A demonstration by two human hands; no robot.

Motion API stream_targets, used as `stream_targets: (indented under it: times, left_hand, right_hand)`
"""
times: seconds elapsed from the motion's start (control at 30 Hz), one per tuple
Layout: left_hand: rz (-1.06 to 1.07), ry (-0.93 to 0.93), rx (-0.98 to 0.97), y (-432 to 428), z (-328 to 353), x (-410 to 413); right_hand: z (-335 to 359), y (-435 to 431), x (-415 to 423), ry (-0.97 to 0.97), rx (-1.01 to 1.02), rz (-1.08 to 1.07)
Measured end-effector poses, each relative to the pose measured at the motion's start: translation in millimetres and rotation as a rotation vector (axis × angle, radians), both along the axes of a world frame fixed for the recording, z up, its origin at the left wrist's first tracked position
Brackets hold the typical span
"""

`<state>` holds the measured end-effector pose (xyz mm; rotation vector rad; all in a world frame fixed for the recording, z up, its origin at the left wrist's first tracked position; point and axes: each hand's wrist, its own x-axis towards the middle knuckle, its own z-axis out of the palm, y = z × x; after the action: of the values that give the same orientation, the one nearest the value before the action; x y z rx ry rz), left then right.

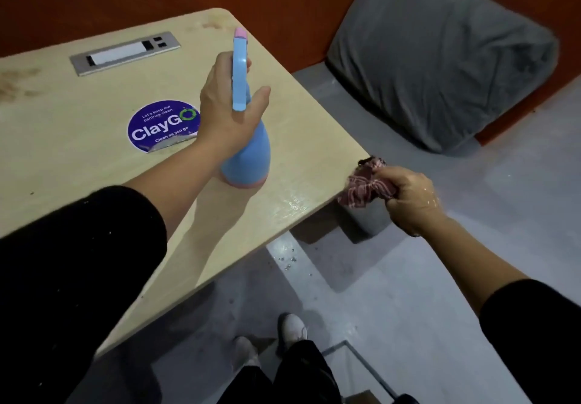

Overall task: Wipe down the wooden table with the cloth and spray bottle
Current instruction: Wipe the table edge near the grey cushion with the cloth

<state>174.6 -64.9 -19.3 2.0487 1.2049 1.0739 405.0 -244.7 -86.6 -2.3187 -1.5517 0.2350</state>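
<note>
A light wooden table (78, 164) fills the left half of the view. My left hand (224, 105) grips the neck of a blue spray bottle (251, 155) with a pink nozzle tip, holding it over the table's right part, nozzle pointing away from me. My right hand (408, 197), wet, clutches a bunched red-and-white checked cloth (366, 183) just off the table's right corner, beyond the edge. The table surface near that corner shines wet.
A round purple "ClayGO" sticker (157, 127) and a metal socket panel (124, 53) sit on the table. A grey cushion (440, 54) lies on a grey bench against an orange wall. My feet (292, 331) stand on the grey floor below.
</note>
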Motion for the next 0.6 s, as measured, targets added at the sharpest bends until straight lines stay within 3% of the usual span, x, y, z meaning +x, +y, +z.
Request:
stream_targets:
  times: [0.07, 0.13, 0.2, 0.3, 0.4, 0.5, 0.6]
  left_hand:
    - [-0.015, -0.006, -0.02, 0, 2, 2]
    - [-0.011, -0.031, -0.057, 0, 3, 3]
    - [-0.005, -0.052, -0.082, 2, 4, 4]
    - [-0.017, -0.036, -0.055, 4, 3, 3]
    - [-0.03, -0.046, -0.022, 7, -1, 3]
    - [-0.01, -0.053, -0.027, 9, -3, 4]
    - [0.027, -0.051, -0.056, 11, -5, 3]
  right_hand:
    - [12, 20, -20, 0.101, 0.24, -0.091]
    - [23, 46, -47, 0.153, 0.409, -0.015]
    - [28, 72, -71, 0.059, 0.376, 0.11]
    - [12, 90, -97, -0.156, 0.029, 0.289]
    - [-12, 78, -92, -0.171, -0.212, 0.345]
    - [-15, 51, -62, -0.107, -0.055, 0.346]
    - [-23, 21, -28, -0.191, 0.209, 0.305]
